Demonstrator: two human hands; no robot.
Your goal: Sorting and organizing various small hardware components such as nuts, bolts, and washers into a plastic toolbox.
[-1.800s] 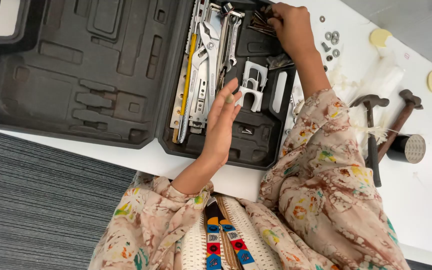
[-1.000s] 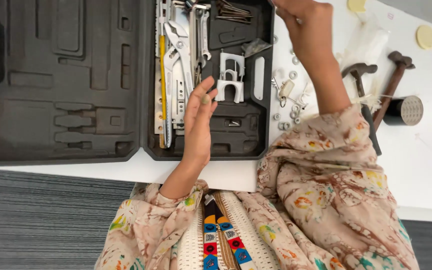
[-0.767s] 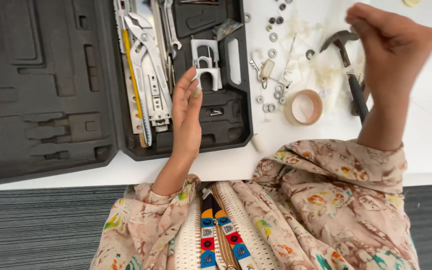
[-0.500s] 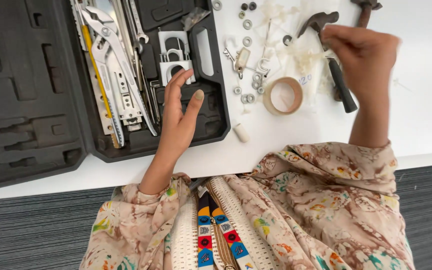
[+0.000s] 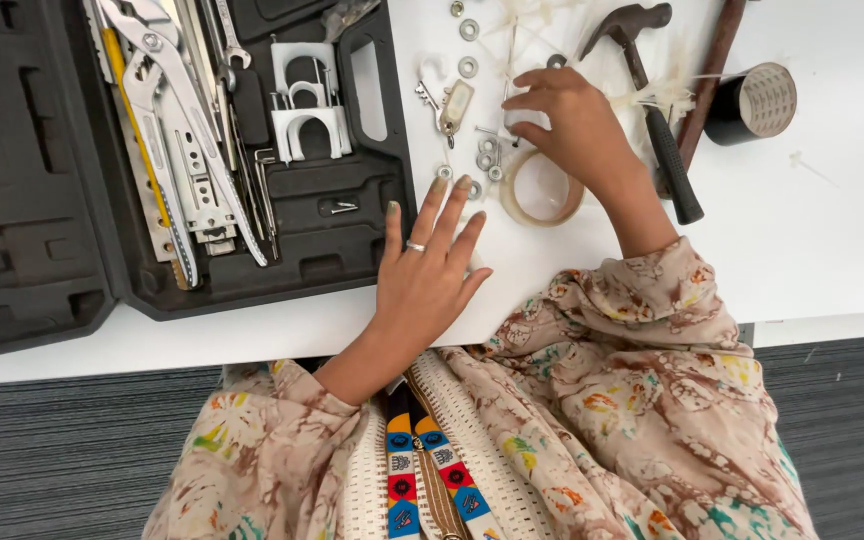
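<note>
The left hand (image 5: 427,275) is laid flat on the white table (image 5: 812,240) with fingers spread and nothing held — just beside the open black tool case (image 5: 282,240) — while the right hand (image 5: 572,125) is curled over small washers (image 5: 487,160) beside a tape roll (image 5: 542,190), its grip hidden.

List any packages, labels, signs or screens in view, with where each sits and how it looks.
Tool case: left on the white table, open, black moulded plastic, holding metal tools.
Key tag: on the table right of the case, small pale rectangle on a key ring, beside the right hand.
Signs or screens: none in view.
</note>
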